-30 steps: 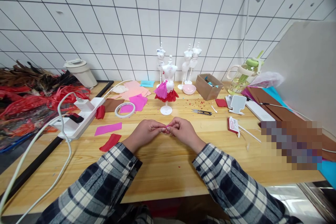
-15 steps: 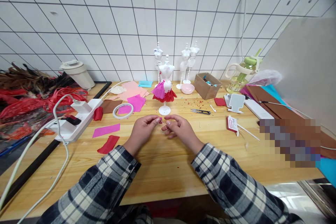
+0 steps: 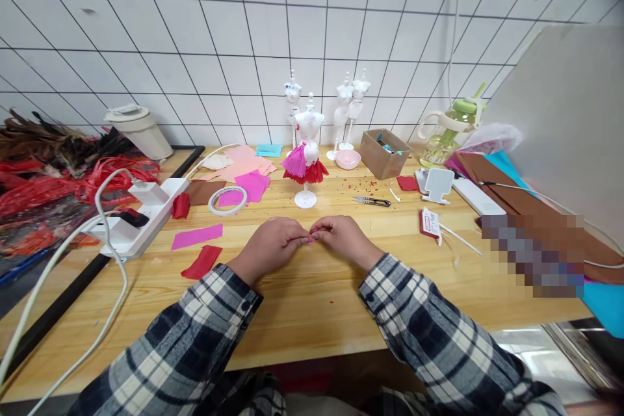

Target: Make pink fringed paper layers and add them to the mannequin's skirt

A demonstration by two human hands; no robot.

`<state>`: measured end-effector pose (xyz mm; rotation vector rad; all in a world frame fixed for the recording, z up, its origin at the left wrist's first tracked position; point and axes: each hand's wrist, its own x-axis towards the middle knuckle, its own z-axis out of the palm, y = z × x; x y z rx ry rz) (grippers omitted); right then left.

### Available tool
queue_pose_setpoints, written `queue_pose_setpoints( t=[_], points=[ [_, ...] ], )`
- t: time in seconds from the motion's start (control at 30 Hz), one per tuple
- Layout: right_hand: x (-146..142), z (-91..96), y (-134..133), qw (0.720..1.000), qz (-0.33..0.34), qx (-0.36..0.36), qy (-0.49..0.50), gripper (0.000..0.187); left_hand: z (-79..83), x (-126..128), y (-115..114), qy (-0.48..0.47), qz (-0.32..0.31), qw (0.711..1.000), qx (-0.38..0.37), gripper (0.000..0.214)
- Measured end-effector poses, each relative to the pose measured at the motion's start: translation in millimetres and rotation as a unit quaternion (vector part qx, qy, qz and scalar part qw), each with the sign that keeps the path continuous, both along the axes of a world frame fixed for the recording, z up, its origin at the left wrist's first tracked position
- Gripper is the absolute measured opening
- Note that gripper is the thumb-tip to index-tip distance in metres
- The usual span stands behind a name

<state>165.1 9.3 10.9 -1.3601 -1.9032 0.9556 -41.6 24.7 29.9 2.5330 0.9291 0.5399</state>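
My left hand and my right hand meet over the middle of the table, fingertips pinched together. Between them shows a tiny magenta scrap, mostly hidden by the fingers; both hands seem to hold it. Just beyond stands a small white dress-form mannequin on a round base. It wears a red fringed skirt with a magenta pleated piece at its left hip. To the left lie a magenta paper strip and a red paper strip.
Three more mannequins stand by the tiled wall. Thread snips, a pink bowl and a cardboard box sit to the right. A tape roll and a power strip with cables lie left.
My hands have come closer together, the right hand turning inward so that the fingertips now touch over the magenta scrap. The view has tilted slightly; the table things stay put.
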Motion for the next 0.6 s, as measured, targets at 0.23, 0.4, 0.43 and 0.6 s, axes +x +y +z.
queue_pose_setpoints(
  t=[0.23,0.4,0.43,0.6],
  points=[
    [-12,18.9,-18,0.934,0.02,0.201,-0.294,0.02,2.3,2,-5,0.065,0.041,0.997,-0.01,0.03],
    [-18,18.8,-25,0.925,-0.004,0.225,-0.308,0.022,5.3,5,-8,0.078,0.128,0.989,-0.012,0.025],
    [-20,17.7,-25,0.927,-0.013,0.225,-0.301,0.023,4.2,6,-7,0.066,0.154,0.986,-0.019,0.024],
    [-29,13.5,-26,0.931,-0.027,0.251,-0.264,0.027,-6.0,4,1,-0.083,0.231,0.962,-0.121,0.022]
  ],
)
